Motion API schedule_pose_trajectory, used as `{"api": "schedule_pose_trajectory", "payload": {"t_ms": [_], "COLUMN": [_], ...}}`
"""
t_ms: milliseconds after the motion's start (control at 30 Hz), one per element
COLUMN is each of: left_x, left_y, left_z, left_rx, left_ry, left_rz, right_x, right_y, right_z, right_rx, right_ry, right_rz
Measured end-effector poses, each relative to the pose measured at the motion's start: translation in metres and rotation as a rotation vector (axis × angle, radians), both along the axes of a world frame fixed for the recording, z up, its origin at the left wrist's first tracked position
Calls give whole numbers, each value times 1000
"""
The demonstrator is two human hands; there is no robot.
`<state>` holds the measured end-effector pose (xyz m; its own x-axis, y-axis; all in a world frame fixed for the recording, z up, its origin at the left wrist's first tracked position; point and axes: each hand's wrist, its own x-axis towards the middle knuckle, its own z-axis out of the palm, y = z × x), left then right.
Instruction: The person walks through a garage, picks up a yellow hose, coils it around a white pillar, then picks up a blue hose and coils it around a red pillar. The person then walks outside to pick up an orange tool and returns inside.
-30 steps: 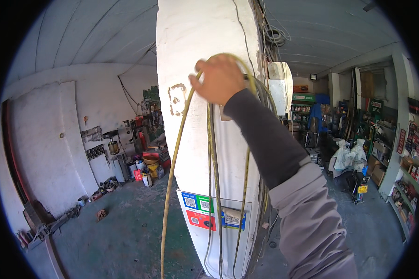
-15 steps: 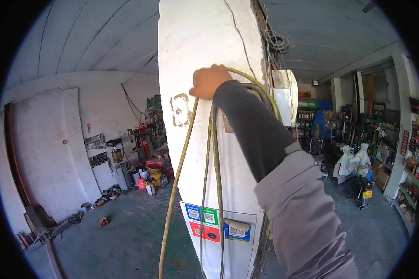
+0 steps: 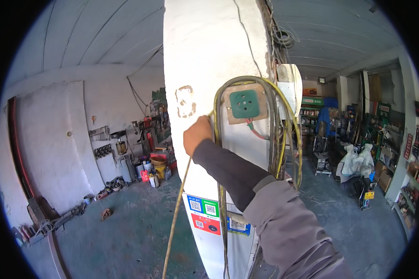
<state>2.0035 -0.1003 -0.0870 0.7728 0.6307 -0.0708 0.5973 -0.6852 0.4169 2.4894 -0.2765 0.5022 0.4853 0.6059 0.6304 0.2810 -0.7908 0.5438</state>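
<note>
My right hand [image 3: 198,136] is closed around a dirty yellow cable [image 3: 176,218] in front of the white pillar [image 3: 209,42]. Below the fist this strand runs down to the lower edge of the picture; above, it slants toward the loops. Yellow and dark cable loops [image 3: 217,116] hang around a green socket box [image 3: 245,103] fixed on a wooden board [image 3: 263,116]. Red and green wires [image 3: 257,133] come out beneath the box. My right forearm crosses the lower part of the loops and hides some of them. My left hand is out of view.
A panel with coloured code stickers [image 3: 202,215] is on the lower pillar. Buckets and bottles [image 3: 158,169] stand by the left wall, near a long metal jack-like tool [image 3: 49,229] on the floor. At right are a covered scooter [image 3: 356,162] and stocked shelves [image 3: 407,195].
My right hand has come down and slightly left from the top of the loops, still gripping yellow cable. The green socket box, hidden behind my arm before, now shows.
</note>
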Motion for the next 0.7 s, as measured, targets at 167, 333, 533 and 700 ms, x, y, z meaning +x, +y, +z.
{"api": "schedule_pose_trajectory", "payload": {"t_ms": [167, 333, 533, 700], "left_x": [-20, -55, -173, -366], "left_y": [-23, -90, -154, -211], "left_z": [-39, 20, -10, -69], "left_rx": [351, -458, -614, -600], "left_ry": [468, 18, 83, 291], "left_rz": [-336, 83, 240, 637], "right_x": [-73, -288, -389, -307], "right_y": [-2, -12, -28, -23], "right_z": [-147, -362, -424, -412], "right_rx": [-17, -414, -448, -296], "right_ry": [18, 745, 1171, 1115], "right_rz": [736, 1251, 1407, 1209]}}
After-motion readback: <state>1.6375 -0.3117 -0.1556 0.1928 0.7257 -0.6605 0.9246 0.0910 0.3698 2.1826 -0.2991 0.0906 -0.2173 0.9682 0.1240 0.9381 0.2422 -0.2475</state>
